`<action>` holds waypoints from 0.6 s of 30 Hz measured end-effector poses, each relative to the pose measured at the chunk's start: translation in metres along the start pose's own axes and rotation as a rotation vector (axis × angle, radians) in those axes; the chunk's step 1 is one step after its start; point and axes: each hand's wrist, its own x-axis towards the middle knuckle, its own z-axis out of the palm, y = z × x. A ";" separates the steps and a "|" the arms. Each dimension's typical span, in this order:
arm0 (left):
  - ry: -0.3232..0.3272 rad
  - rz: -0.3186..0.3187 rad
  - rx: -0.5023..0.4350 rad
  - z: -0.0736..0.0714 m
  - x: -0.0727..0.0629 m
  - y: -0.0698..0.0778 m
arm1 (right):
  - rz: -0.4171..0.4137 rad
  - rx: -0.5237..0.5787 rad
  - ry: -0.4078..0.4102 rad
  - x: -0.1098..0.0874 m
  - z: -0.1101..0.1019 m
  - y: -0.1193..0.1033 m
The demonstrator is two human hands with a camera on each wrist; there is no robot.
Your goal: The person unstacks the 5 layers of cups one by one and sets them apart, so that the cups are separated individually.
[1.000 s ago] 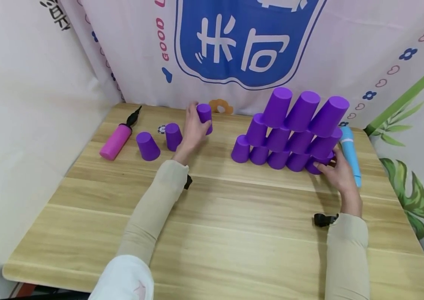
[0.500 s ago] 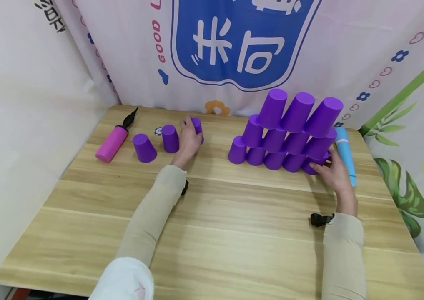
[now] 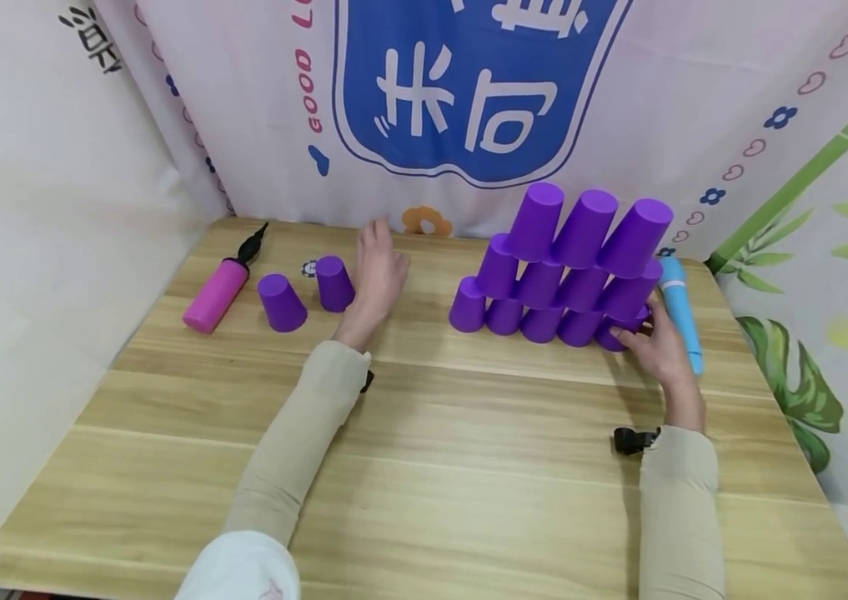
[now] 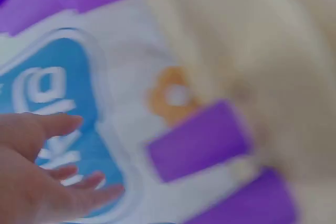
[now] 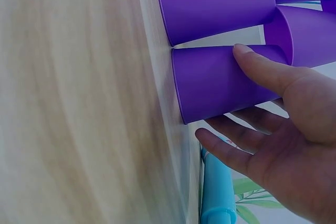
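Purple cups (image 3: 539, 283) stand upside down in a stacked wall, with three along its top row. At the bottom right corner, my right hand (image 3: 659, 346) holds the end cup (image 5: 226, 82), thumb on one side and fingers on the other. My left hand (image 3: 380, 271) is left of the wall, near the back edge. In the blurred left wrist view its thumb and fingers are spread apart with nothing between them, and a purple cup (image 4: 199, 140) stands beyond them. Two loose purple cups, one nearer (image 3: 283, 302) and one beside the hand (image 3: 334, 284), stand upside down to its left.
A pink hand pump (image 3: 217, 293) with a black nozzle lies at the left of the wooden table (image 3: 484, 467). To the right of the wall lies a light blue tube-shaped thing (image 3: 681, 312). A printed curtain (image 3: 266, 150) hangs along the back edge.
My left hand brought a purple cup down and left toward the loose ones, then let go of it. The right hand keeps its hold on the corner cup. The head view has shifted slightly.
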 end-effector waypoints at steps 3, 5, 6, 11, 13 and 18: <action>-0.048 0.063 -0.207 -0.013 0.005 0.035 | -0.011 0.000 0.006 0.000 0.000 0.000; -0.120 0.085 -0.406 -0.018 0.008 0.057 | -0.019 -0.001 0.008 0.001 0.001 0.000; -0.161 0.096 -0.506 -0.020 0.010 0.068 | -0.021 0.000 0.007 0.001 0.001 -0.001; -0.366 0.116 -0.743 -0.012 0.016 0.111 | -0.017 0.021 0.005 -0.001 0.002 -0.002; -0.398 0.130 -0.700 -0.004 0.019 0.123 | -0.013 0.027 0.006 -0.002 0.002 -0.002; -0.379 0.148 -0.567 0.015 0.019 0.136 | -0.020 0.022 0.007 -0.001 0.003 -0.003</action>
